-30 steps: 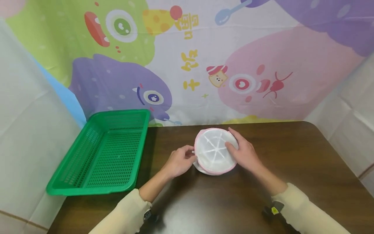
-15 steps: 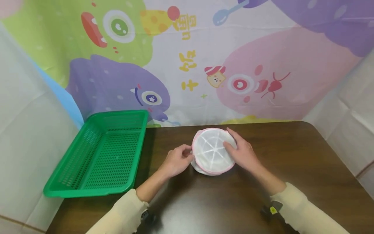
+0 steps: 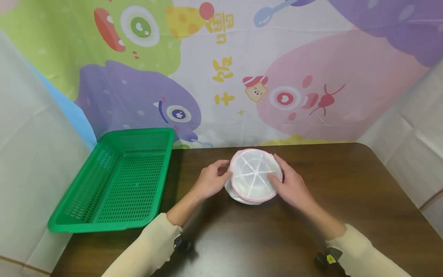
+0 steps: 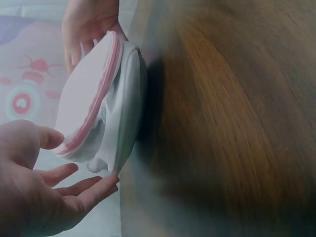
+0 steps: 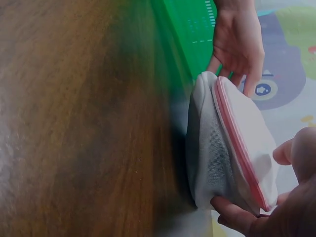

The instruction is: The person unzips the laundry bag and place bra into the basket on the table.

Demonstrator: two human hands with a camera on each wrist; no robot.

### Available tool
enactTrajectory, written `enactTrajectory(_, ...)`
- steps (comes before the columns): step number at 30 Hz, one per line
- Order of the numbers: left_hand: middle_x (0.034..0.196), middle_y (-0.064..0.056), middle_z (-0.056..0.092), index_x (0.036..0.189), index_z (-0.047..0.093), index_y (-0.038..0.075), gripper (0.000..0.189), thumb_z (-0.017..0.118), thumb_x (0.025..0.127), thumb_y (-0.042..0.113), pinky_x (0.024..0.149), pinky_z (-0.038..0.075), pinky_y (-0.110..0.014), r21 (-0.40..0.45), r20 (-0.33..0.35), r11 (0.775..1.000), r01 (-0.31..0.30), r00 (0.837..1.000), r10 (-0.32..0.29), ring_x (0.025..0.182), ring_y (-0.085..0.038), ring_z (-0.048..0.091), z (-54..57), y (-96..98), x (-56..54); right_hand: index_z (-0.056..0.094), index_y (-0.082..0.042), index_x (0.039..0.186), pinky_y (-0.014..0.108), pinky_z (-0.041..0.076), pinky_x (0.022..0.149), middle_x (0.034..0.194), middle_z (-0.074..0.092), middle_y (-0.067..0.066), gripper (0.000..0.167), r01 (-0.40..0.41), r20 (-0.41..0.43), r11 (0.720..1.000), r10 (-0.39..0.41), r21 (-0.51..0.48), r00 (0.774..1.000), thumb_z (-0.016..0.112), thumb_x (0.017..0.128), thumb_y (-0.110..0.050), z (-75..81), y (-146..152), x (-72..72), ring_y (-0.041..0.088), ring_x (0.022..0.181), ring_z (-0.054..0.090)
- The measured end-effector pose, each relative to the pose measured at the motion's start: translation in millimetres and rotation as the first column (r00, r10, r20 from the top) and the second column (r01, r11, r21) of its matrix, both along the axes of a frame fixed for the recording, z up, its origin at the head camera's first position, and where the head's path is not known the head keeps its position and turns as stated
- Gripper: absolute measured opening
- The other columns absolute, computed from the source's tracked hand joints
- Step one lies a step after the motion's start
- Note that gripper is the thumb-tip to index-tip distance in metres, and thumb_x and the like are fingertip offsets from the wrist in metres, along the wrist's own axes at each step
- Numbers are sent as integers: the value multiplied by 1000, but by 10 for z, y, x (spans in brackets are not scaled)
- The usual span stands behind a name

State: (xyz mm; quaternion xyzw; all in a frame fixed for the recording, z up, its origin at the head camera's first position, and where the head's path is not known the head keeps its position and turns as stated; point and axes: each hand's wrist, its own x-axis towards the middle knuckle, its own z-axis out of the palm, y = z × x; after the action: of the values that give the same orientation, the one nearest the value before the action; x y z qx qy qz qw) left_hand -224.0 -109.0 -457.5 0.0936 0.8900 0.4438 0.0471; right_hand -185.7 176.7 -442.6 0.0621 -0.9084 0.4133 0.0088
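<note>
A round white mesh laundry bag (image 3: 255, 175) with a pink zipper edge rests on the table, its pale disc top tilted above a wider base. My left hand (image 3: 212, 179) is at its left edge. In the left wrist view the thumb (image 4: 51, 138) meets the pink rim and the fingertips (image 4: 112, 182) reach the base. My right hand (image 3: 291, 186) grips the right side, thumb over the top. Some right fingers (image 5: 232, 215) curl against the mesh side (image 5: 215, 158) in the right wrist view. The zipper pull cannot be made out.
On the left of the brown wooden table (image 3: 339, 200) stands a green perforated plastic basket (image 3: 165, 184). A cartoon-printed cloth (image 3: 228, 123) hangs behind the table's far edge. Pale walls (image 3: 420, 127) close in both sides.
My left hand has shifted slightly up along the bag's left edge, its thumb now at the rim. The bag has turned a little, and my right hand stays on its right side.
</note>
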Motion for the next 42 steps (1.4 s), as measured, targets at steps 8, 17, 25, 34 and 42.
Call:
enactTrajectory(8,138,-14,81,147,71,5,45,72,108,28,113,62,-46,-11,5,1000,-1,1000,1,127,-28,78,124,74,74,38,-9,175,68,39,134,178,45,24,74,-6,-23,1000,6,-10,1000,70,110,-24,-19,-29,10,48,165,46)
enactTrajectory(17,134,-14,82,144,72,6,44,74,107,28,106,65,-44,-40,-15,999,-1,1000,0,120,-28,79,-43,43,21,41,-8,173,67,38,134,176,47,25,72,-11,-55,1000,10,-19,998,70,108,-18,-18,-49,-49,49,163,47)
enactTrajectory(25,129,-13,82,142,72,6,42,75,105,28,109,62,-48,-54,20,999,-4,1000,5,121,-29,77,-42,55,103,43,-11,173,70,39,132,172,50,30,70,-13,-66,1000,13,1,998,68,109,-21,7,-66,-124,53,159,49)
enactTrajectory(34,110,13,80,136,75,25,44,79,97,44,98,64,-36,-128,-25,991,-31,999,28,105,-6,75,-709,-24,-192,42,-14,174,68,38,134,173,49,29,68,11,-22,1000,-11,5,1000,65,111,-23,-7,-67,-201,51,161,47)
enactTrajectory(42,128,5,80,144,71,24,50,79,100,46,107,63,-40,-104,12,993,-48,999,50,118,-12,76,-596,-73,-253,43,-15,174,68,37,135,175,47,28,69,13,-14,1000,-12,4,1000,67,111,-26,18,-63,-161,50,163,46)
